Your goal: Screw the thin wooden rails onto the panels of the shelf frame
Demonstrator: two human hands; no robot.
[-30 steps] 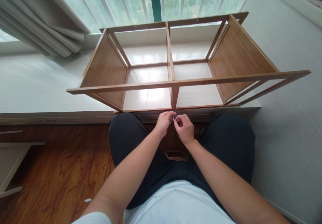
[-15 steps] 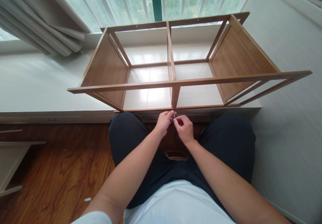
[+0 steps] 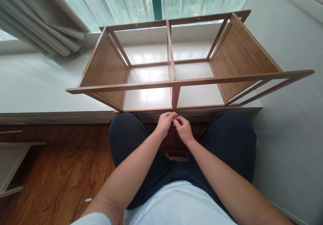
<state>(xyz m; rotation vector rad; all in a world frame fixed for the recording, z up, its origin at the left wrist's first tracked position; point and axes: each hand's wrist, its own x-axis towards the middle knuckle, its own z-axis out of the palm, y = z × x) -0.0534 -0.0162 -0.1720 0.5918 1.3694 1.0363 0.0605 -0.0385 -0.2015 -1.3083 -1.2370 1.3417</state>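
Note:
A wooden shelf frame (image 3: 174, 83) lies on its side on a pale platform (image 3: 37, 87) below the window. My left hand (image 3: 164, 123) and my right hand (image 3: 183, 129) meet just below the frame's near bottom rail, at the foot of its centre divider. Between their fingertips they pinch a small thin metal piece (image 3: 174, 116), likely a hex key or screw; it is too small to tell which. Both hands hover over my lap, between my knees.
Grey curtains (image 3: 42, 23) hang at the far left by the window bars. Wood-grain floor (image 3: 63, 171) spreads at the lower left, with a low pale panel (image 3: 10, 164) at its left edge. A small dark slotted object (image 3: 177, 155) lies between my legs.
Both hands have crept slightly up toward the frame's bottom rail, still pinching the small metal piece. The shelf frame has not moved.

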